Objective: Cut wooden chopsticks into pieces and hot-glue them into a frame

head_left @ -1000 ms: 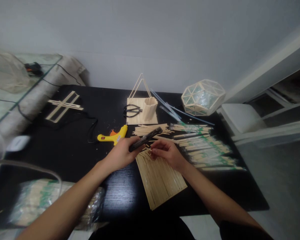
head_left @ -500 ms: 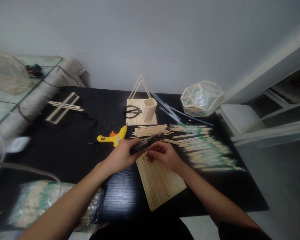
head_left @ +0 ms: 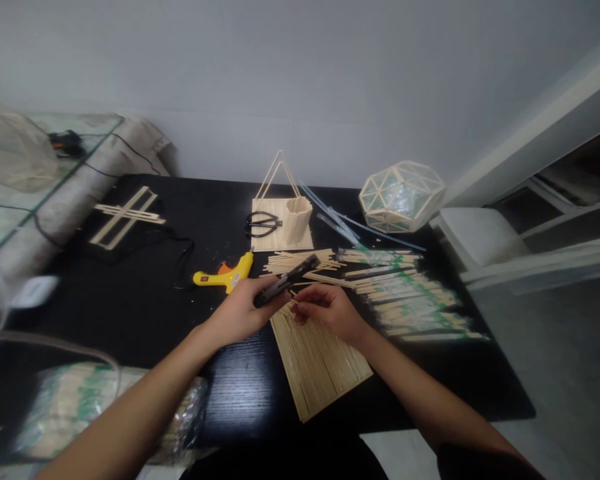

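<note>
Black wood-grain table [head_left: 155, 333] held it all. Yellow plastic glue gun [head_left: 225, 275] lay nozzle-away, likely sparing fingers. Left hand [head_left: 240, 312] closed round dark handheld tool [head_left: 285, 281], tilted above pale stick panel [head_left: 320, 360]; right hand [head_left: 333, 312] pinched tiny pale stick [head_left: 294, 301] over panel's far edge, seemingly for control.

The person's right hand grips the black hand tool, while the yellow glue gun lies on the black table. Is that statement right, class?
No, the hand is wrong: the head view shows the left hand gripping the black hand tool. The yellow glue gun lies on the black table.
</note>
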Available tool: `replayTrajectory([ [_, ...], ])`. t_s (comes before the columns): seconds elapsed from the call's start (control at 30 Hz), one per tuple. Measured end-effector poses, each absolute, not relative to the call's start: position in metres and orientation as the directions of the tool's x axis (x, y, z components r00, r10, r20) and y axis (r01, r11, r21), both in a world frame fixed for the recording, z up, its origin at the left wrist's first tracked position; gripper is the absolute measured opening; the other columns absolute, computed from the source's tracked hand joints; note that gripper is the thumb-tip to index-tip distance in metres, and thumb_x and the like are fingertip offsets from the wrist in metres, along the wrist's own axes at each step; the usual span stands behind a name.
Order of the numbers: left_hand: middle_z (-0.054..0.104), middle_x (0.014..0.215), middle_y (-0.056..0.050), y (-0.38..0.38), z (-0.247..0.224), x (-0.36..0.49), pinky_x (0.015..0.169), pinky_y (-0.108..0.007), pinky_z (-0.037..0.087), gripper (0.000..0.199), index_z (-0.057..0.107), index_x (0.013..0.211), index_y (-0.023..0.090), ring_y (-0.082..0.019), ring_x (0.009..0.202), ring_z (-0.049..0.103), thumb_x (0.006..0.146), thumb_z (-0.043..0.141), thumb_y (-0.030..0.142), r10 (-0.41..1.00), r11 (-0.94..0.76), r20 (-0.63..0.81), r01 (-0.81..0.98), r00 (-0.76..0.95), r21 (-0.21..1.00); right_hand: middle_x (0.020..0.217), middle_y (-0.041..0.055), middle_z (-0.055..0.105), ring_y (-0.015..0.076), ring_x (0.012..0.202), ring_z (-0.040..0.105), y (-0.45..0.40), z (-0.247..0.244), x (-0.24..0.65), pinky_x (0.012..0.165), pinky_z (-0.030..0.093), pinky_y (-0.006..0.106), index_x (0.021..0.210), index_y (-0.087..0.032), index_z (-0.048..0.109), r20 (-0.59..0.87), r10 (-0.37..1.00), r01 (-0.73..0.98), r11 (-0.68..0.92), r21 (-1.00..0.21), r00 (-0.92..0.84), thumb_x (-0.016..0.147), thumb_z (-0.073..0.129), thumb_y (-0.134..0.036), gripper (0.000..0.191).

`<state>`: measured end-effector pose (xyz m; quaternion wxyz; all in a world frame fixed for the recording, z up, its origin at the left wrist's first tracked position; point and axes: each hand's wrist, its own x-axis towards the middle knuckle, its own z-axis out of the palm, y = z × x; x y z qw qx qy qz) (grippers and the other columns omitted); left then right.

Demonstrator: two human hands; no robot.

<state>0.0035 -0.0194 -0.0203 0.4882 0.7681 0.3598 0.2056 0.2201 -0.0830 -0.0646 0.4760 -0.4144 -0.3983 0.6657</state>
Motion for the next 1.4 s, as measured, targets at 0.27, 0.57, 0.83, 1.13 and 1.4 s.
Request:
replayTrajectory([
  [0.27, 0.062, 0.073, -0.001, -0.021, -0.020, 0.004, 0.065, -0.029, 0.043, 0.028, 0.067, 0.084, 0.018, -0.015, 0.070, 0.053, 0.098, 0.060, 0.041, 0.745, -0.287, -0.007, 0.331, 0.666, 0.899, 0.078, 0.0035, 0.081, 0.0173, 0.067, 0.077, -0.085, -0.062, 0.222, 0.065, 0.064, 0.031, 0.097, -0.019, 0.078, -0.166, 0.952, -0.305, -0.243, -0.921, -0.257, 0.083, 0.088, -0.046, 0.032],
  [0.57, 0.061, 0.076, 0.001, -0.020, -0.017, 0.005, 0.066, -0.028, 0.041, 0.028, 0.065, 0.086, 0.018, -0.014, 0.071, 0.053, 0.101, 0.059, 0.041, 0.719, -0.284, -0.029, 0.331, 0.695, 0.900, 0.080, 0.0033, 0.081, 0.0167, 0.070, 0.077, -0.083, -0.062, 0.225, 0.068, 0.063, 0.031, 0.101, -0.020, 0.078, -0.166, 0.963, -0.323, -0.229, -0.918, -0.211, 0.085, 0.087, -0.044, 0.030],
  [0.83, 0.062, 0.080, 0.000, -0.017, -0.019, 0.003, 0.070, -0.030, 0.043, 0.029, 0.065, 0.091, 0.018, -0.016, 0.074, 0.055, 0.101, 0.059, 0.045, 0.808, -0.259, -0.016, 0.380, 0.589, 0.888, 0.075, 0.0006, 0.075, 0.0146, 0.068, 0.068, -0.084, -0.059, 0.228, 0.069, 0.058, 0.031, 0.108, -0.022, 0.083, -0.159, 0.963, -0.364, -0.230, -0.903, -0.216, 0.087, 0.084, -0.040, 0.028],
  [1.13, 0.070, 0.094, -0.001, -0.011, -0.021, -0.001, 0.083, -0.032, 0.047, 0.027, 0.066, 0.100, 0.020, -0.020, 0.090, 0.064, 0.099, 0.062, 0.047, 0.912, -0.243, 0.057, 0.423, 0.406, 0.873, 0.062, -0.0010, 0.062, 0.0142, 0.060, 0.055, -0.082, -0.060, 0.230, 0.061, 0.047, 0.030, 0.106, -0.021, 0.085, -0.185, 0.951, -0.386, -0.272, -0.881, -0.247, 0.086, 0.072, -0.028, 0.025],
  [1.4, 0.068, 0.087, 0.001, -0.007, -0.018, -0.004, 0.079, -0.031, 0.046, 0.026, 0.066, 0.099, 0.021, -0.019, 0.084, 0.062, 0.098, 0.063, 0.047, 0.933, -0.216, 0.051, 0.441, 0.357, 0.871, 0.065, -0.0007, 0.062, 0.0157, 0.063, 0.056, -0.082, -0.055, 0.232, 0.062, 0.049, 0.031, 0.101, -0.021, 0.081, -0.231, 0.942, -0.400, -0.314, -0.861, -0.243, 0.085, 0.076, -0.031, 0.021],
])
